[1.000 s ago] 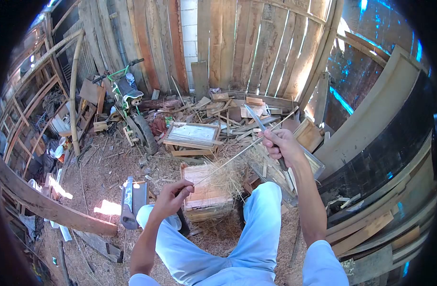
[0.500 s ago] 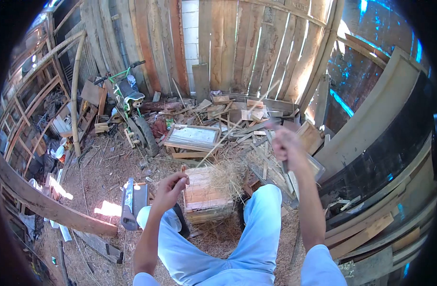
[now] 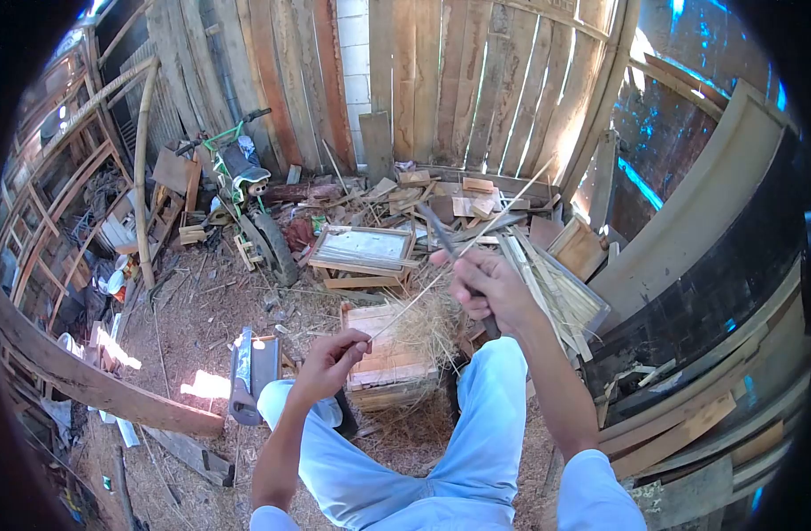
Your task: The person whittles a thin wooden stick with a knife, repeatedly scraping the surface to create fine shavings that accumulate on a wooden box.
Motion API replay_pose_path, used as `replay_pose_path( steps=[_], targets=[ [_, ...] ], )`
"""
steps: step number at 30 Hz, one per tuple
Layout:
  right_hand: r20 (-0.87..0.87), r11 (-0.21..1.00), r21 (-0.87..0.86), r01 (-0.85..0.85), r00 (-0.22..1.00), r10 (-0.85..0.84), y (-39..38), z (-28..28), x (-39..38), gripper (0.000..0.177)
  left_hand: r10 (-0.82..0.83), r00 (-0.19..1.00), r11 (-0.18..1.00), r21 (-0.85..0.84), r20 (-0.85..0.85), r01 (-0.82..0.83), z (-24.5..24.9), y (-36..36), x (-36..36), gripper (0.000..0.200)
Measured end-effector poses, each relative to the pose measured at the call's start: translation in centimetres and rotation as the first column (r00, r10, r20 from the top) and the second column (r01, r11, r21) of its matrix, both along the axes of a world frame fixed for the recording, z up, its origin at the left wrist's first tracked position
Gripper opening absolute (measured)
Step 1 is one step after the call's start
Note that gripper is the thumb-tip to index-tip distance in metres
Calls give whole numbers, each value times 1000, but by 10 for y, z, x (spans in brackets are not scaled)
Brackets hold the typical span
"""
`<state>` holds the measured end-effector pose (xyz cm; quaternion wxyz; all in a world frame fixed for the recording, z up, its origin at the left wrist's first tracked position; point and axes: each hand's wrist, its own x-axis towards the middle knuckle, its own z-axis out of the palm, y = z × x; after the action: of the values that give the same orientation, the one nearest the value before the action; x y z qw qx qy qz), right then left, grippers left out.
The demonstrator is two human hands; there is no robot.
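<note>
A long thin pale strip (image 3: 416,299) runs from my left hand up and right, past my right hand, to near the plank wall. The fingertips of my left hand (image 3: 333,363) pinch its lower end. My right hand (image 3: 487,288) is wrapped round a dark knife-like tool (image 3: 438,232), its blade pointing up and left and crossing near the strip. Below, between my knees, stands a wooden crate or block (image 3: 388,376) with light boards on top. A tangle of fine shavings (image 3: 434,336) lies over its right side.
Scrap wood (image 3: 476,199) is heaped before the plank wall (image 3: 441,88). A framed panel (image 3: 361,245) lies ahead. A small green motorcycle (image 3: 250,186) stands left of it. A grey tool or box (image 3: 253,372) sits by my left knee. Boards (image 3: 688,434) are stacked at right.
My right hand has moved left and down with the tool, closer to my left hand. My left hand has shifted slightly right and down. The strip now slants lower to the right.
</note>
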<state>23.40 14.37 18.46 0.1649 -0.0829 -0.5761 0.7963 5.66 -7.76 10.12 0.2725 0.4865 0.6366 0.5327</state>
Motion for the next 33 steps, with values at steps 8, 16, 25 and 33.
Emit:
replay_pose_path(
  steps=[8,16,25,33],
  targets=[
    [81,998,-35,54,995,-51,16,-1,8,30,5,999,999,35,-36,-4,5,4,5,12],
    [121,990,47,135,983,-140,24,-5,9,32,-33,999,999,-11,-1,33,12,3,3,12],
    [68,965,21,261,963,-262,65,-8,23,29,-32,996,999,0,-80,32,-7,-11,-15,15],
    [-3,933,26,358,934,-358,87,-11,42,31,95,995,989,-112,7,-93,-8,-25,-27,16]
  ],
)
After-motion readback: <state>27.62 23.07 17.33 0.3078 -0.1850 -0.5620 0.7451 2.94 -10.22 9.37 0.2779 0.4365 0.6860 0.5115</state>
